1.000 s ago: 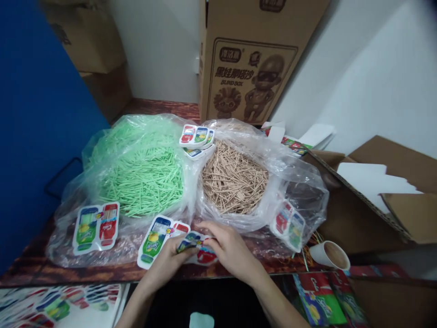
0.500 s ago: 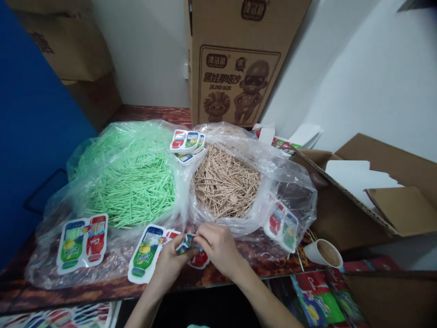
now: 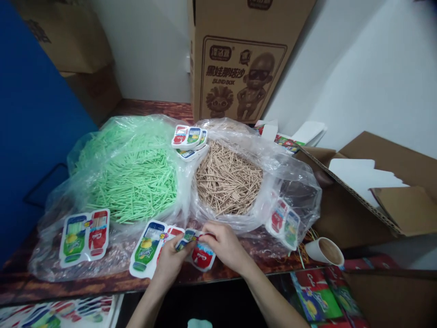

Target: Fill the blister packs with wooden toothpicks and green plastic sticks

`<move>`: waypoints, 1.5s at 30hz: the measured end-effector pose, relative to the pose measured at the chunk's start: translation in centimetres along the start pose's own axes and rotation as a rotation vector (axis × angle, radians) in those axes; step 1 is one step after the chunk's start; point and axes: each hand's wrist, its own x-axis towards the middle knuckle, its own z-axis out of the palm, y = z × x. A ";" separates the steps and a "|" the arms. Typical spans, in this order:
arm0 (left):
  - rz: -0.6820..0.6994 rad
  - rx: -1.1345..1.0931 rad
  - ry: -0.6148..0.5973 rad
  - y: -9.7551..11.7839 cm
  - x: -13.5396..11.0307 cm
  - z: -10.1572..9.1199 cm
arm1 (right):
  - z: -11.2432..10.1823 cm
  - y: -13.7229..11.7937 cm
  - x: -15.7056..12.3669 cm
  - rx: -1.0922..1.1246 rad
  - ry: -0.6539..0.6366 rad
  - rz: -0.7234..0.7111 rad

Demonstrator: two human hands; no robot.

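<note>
My left hand [image 3: 170, 260] and my right hand [image 3: 223, 243] both pinch a small printed card pack [image 3: 198, 249] with a red bottle picture, just above the table's front edge. It lies partly over another bottle-printed card [image 3: 146, 248] to the left. Behind my hands sit a clear bag of green sticks [image 3: 136, 175] and a clear bag of tan wooden sticks [image 3: 230, 180]. A small stack of filled card packs [image 3: 188, 139] rests between the two bags.
Another printed card [image 3: 84, 237] lies at the left, and one leans on the right bag [image 3: 286, 222]. A paper cup [image 3: 324, 253] stands at the right by an open carton [image 3: 368, 187]. A tall printed carton [image 3: 239, 59] stands behind. Printed sheets [image 3: 317, 300] lie below the table.
My hands have stayed on the small card pack, which now lies flatter with its red bottle picture showing. The view has shifted slightly.
</note>
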 end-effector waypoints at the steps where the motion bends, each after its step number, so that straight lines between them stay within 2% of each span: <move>1: -0.015 0.003 -0.030 -0.1 0.0 -0.1 | 0.2 0.2 0.0 -0.050 0.035 -0.008; 4: -0.039 -0.003 -0.075 -0.4 -0.1 0.0 | 1.1 0.4 0.1 -0.172 0.120 -0.037; 9: -0.037 -0.100 0.053 -0.4 -0.1 0.5 | 2.4 -0.1 0.3 -0.216 0.247 -0.115; 13: 0.000 -0.081 0.086 -0.6 -0.1 0.3 | 2.9 -0.3 0.5 -0.161 0.253 -0.112; 15: 0.010 -0.059 0.075 -0.8 -0.1 0.1 | 2.6 -0.3 0.6 -0.109 0.205 -0.080; 17: 0.008 -0.063 0.072 -1.1 -0.2 -0.1 | 1.5 -0.1 0.9 -0.023 0.118 -0.038; 19: -0.003 -0.080 0.088 -1.3 -0.3 -0.4 | -0.6 0.5 1.6 0.051 0.073 0.013; 21: -0.022 -0.098 0.115 -1.4 -0.5 -0.6 | -3.7 1.7 2.8 0.026 0.162 0.072; 24: -0.058 -0.141 0.145 -1.2 -0.7 -0.8 | -8.4 4.3 4.9 -0.261 0.380 0.110; 27: -0.083 -0.178 0.152 -0.8 -0.8 -0.7 | -11.0 6.6 6.7 -0.646 0.312 0.134; 31: -0.090 -0.198 0.152 -0.8 -0.9 -0.7 | -11.1 7.3 8.2 -1.021 0.187 0.149; 34: -0.095 -0.206 0.142 -0.7 -1.0 -0.7 | -10.4 6.8 9.1 -1.157 0.162 0.127; 40: -0.092 -0.208 0.137 -0.2 -1.1 -0.8 | -10.3 6.5 10.5 -1.005 0.133 0.100; 45: -0.121 -0.262 0.189 0.0 -1.4 -0.9 | -11.7 7.5 11.4 -0.810 0.148 0.148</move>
